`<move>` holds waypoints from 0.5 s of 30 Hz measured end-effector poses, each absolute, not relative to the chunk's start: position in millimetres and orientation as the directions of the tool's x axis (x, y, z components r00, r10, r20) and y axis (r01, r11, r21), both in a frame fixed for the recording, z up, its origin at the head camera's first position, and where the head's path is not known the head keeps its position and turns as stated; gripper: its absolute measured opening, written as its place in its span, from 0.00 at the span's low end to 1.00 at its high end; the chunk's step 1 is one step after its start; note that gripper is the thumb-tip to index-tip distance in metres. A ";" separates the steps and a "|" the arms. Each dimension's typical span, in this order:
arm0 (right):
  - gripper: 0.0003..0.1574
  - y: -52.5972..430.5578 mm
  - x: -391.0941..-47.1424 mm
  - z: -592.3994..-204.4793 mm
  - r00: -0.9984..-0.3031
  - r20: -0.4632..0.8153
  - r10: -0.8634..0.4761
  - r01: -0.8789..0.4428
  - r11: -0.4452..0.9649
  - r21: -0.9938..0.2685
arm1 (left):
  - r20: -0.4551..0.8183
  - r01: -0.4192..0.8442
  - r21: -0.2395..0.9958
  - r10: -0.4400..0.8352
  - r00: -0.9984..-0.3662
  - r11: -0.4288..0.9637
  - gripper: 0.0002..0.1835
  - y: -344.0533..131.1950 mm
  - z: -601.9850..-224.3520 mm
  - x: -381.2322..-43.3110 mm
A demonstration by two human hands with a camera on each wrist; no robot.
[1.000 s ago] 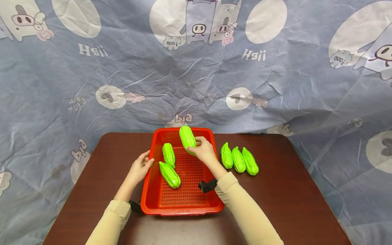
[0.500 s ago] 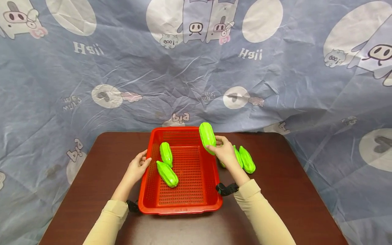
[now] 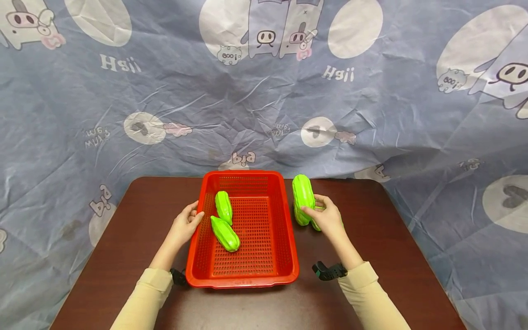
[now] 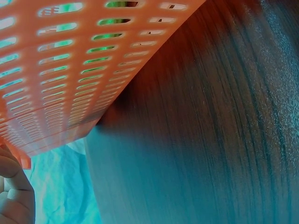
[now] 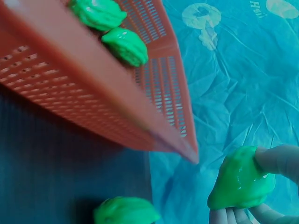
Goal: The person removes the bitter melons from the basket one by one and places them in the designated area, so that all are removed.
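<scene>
My right hand [image 3: 330, 219] pinches a green ridged bitter melon [image 3: 303, 190] between thumb and fingers, to the right of the red basket [image 3: 242, 282]. In the right wrist view the held melon [image 5: 239, 179] is raised, apart from another melon [image 5: 126, 213] on the table. Below the held one, several melons [image 3: 301, 219] lie partly hidden by it and by my hand. Two more bitter melons, one farther back [image 3: 224, 207] and one nearer [image 3: 225, 234], rest in the basket's left half. My left hand [image 3: 185, 224] grips the basket's left rim, thumb on top.
The basket's perforated side [image 4: 70, 79] fills the upper left of the left wrist view. The dark brown table [image 3: 392, 256] ends at a back edge just behind the basket. A creased blue-grey printed cloth [image 3: 231, 110] hangs behind.
My right hand has carried the bitter melon rightward from over the basket, across its right rim, and lower towards the melons on the table. My left hand stays on the rim.
</scene>
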State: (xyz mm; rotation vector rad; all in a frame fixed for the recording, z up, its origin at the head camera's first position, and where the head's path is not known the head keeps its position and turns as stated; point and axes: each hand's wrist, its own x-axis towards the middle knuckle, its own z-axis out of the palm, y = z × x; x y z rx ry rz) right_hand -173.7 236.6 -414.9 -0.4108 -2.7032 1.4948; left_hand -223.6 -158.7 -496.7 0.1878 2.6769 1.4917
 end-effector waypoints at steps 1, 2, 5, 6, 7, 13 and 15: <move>0.44 238.9 -171.6 -417.1 -0.963 -0.110 0.245 0.224 0.507 -0.833 | -0.003 0.071 0.851 0.139 -0.990 0.520 0.31 -158.6 -497.0 -224.0; 0.44 240.7 -169.5 -419.1 -0.962 -0.115 0.247 0.229 0.507 -0.831 | 0.000 0.074 0.852 0.140 -0.990 0.519 0.31 -158.7 -497.2 -224.2; 0.44 244.8 -164.4 -424.5 -0.959 -0.122 0.256 0.241 0.507 -0.827 | -0.001 0.073 0.855 0.141 -0.990 0.514 0.30 -159.1 -497.9 -225.0; 0.44 245.8 -162.8 -426.3 -0.958 -0.124 0.258 0.244 0.509 -0.825 | 0.000 0.073 0.857 0.140 -0.990 0.511 0.30 -159.3 -498.4 -225.3; 0.44 246.6 -161.2 -428.4 -0.957 -0.124 0.261 0.246 0.509 -0.825 | 0.002 0.074 0.857 0.140 -0.990 0.509 0.30 -159.4 -498.7 -225.5; 0.43 250.9 -151.9 -445.0 -0.952 -0.132 0.277 0.263 0.512 -0.818 | 0.012 0.081 0.864 0.140 -0.990 0.497 0.31 -159.3 -499.9 -226.4; 0.43 252.4 -148.4 -452.0 -0.950 -0.143 0.278 0.273 0.516 -0.812 | 0.016 0.085 0.865 0.142 -0.990 0.494 0.31 -159.5 -500.8 -226.8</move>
